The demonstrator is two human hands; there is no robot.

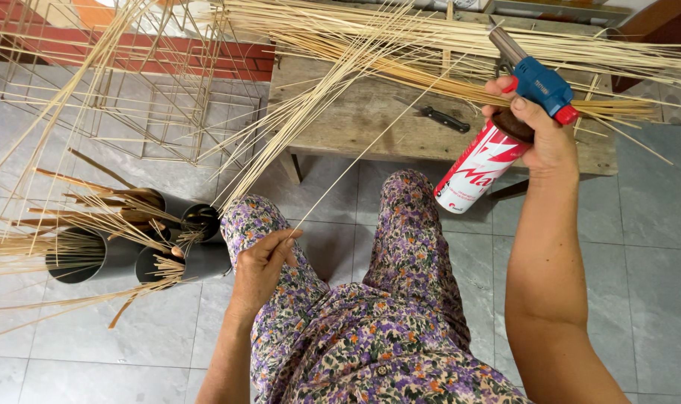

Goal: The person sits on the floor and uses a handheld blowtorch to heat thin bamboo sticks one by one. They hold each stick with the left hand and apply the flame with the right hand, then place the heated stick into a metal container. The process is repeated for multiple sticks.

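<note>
1. A seated person's right hand [544, 138] is closed around a gas canister [481, 166], red and white, topped with a blue torch head [541, 84] whose metal nozzle [506, 45] points up and away toward the wooden surface [370, 120].

2. The left hand [262, 265] rests over the person's left knee, thumb and fingers pinched on the near end of a single thin bamboo strip [355, 161], which runs up and to the right toward the torch.

3. No flame can be made out at the nozzle. If it is lit, the risk is plain: bundles of dry bamboo strips [430, 52] lie across the surface just beside and behind the nozzle, and a sweep of the torch could scorch or ignite them.

4. The held strip is long and slender, gripped at one end only. It could sag or sway out of the heat, or char through and snap if kept in one spot too long.

5. The floral trousers [408, 247] sit directly below the canister, so a dropped hot strip would likely land on the lap.

6. A dark-handled knife [445, 118] lies on the surface near the torch hand, apart from it. Grey tubes [101, 258] stuffed with more strips stand on the tiled floor near the left knee, within reach of a stray ember.
</note>
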